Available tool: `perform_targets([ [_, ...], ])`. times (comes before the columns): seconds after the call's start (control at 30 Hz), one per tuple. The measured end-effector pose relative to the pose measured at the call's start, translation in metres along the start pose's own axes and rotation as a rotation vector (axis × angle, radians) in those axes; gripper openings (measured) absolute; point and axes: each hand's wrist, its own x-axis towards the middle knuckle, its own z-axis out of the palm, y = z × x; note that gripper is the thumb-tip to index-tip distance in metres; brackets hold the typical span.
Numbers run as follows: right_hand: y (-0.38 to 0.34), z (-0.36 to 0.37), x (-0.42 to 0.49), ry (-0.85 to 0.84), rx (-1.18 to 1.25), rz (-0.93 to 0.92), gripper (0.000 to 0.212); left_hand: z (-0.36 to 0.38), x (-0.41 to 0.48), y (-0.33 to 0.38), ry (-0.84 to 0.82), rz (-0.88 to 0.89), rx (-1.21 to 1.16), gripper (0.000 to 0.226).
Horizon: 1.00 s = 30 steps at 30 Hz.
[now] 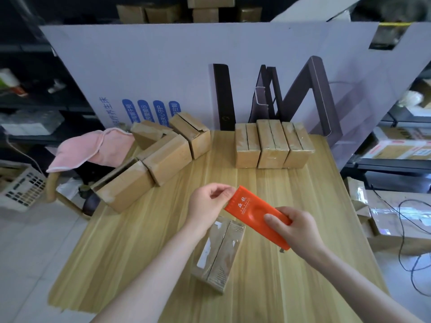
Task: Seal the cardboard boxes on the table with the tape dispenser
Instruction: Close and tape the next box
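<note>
- Currently the right hand (296, 227) grasps the lower end of a flat orange plastic tape dispenser (254, 210), thumb pressed on its printed face and fingers wrapped beneath.
- The left hand (207, 206) pinches the dispenser's upper end between its thumb and curled fingers.
- Just below both hands' fingers, a small brown cardboard box (221, 255) with closed flaps lies on the pale wooden table (291, 276), under the raised dispenser.
- Well beyond the fingertips stand three taped brown boxes (272, 145) in a row to the right.
- A loose cluster of brown boxes (163, 157), some with flaps ajar, sits to the left beside a pink cloth (93, 148).
</note>
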Motion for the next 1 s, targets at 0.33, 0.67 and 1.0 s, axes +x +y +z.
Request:
perform_targets([
  [0.33,-0.013,-0.005,-0.003,-0.055,-0.09,-0.023,0.012,-0.012,0.015,0.011,-0.05,-0.231,-0.119,0.017],
  [0.67,-0.025,-0.002,0.007,-0.095,-0.151,-0.015,0.019,-0.013,0.034,0.014,0.02,-0.182,-0.002,0.019],
  [1.0,0.026,-0.088,-0.002,-0.063,-0.37,0.186,0.021,-0.078,0.065,-0.042,0.224,-0.298,0.199,0.024],
])
